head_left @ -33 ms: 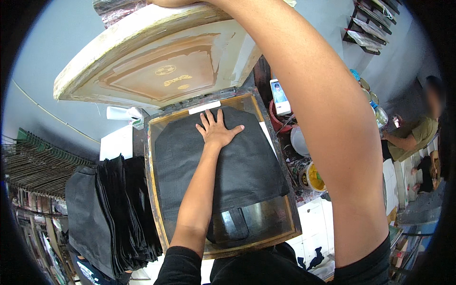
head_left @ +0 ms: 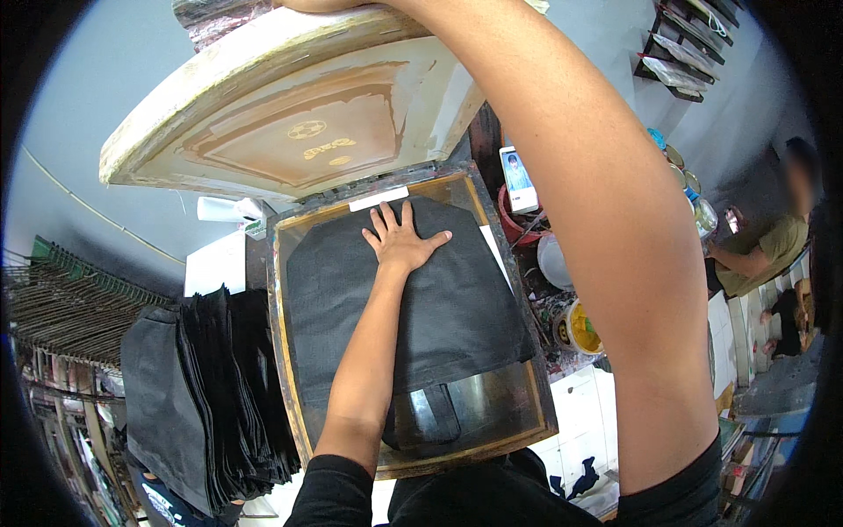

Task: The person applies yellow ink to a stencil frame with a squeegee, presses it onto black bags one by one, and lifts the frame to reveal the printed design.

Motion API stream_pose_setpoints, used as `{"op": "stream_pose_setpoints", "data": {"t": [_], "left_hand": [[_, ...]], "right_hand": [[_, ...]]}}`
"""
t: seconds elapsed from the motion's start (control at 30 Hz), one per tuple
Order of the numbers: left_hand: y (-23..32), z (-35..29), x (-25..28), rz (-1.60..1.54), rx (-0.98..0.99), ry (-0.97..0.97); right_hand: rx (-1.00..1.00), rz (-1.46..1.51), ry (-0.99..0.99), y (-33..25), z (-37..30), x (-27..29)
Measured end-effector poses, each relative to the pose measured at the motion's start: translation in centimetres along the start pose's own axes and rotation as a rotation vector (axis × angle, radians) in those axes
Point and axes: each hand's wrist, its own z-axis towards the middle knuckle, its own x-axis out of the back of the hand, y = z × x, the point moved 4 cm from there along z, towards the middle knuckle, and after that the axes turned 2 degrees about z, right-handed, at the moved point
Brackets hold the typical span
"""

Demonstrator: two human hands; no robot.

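My left hand (head_left: 398, 242) lies flat with fingers spread on a black fabric piece (head_left: 457, 290) with cut upper corners, spread over a framed glassy board (head_left: 492, 400). Behind it a printing screen (head_left: 290, 132) stands tilted up, its pale mesh marked with a brown patch, a ball shape and lettering. At the picture's top edge my right hand (head_left: 327, 3) grips the raised screen's upper rim; most of its fingers are cut off from view. A dark strap-like flap (head_left: 436, 413) shows below the fabric's lower edge.
A thick stack of black fabric pieces (head_left: 211, 386) hangs at the left, near a wire rack (head_left: 70, 307). At the right are a phone (head_left: 518, 180), a yellow ink tub (head_left: 581, 327) and jars (head_left: 702, 215). Another person (head_left: 764, 250) sits farther right.
My hands, the fabric and the raised screen have not visibly moved. The person at the right has shifted slightly.
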Motion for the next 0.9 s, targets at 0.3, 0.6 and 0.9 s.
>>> {"op": "stream_pose_setpoints", "data": {"t": [0.3,0.6,0.9], "left_hand": [[0.5,0.6,1.6,0.018,0.002,-0.011],[-6.8,-21.2,15.5,-1.319,-0.568,0.497],[-15.1,-35.4,-2.7,-1.536,0.171,-0.044]], "right_hand": [[-0.064,-0.034,-0.006,-0.3,0.3,-0.4],[0.07,0.039,0.041,-2.2,-11.6,-2.7],[0.087,0.166,-0.295,-7.1,-34.9,-14.6]]}}
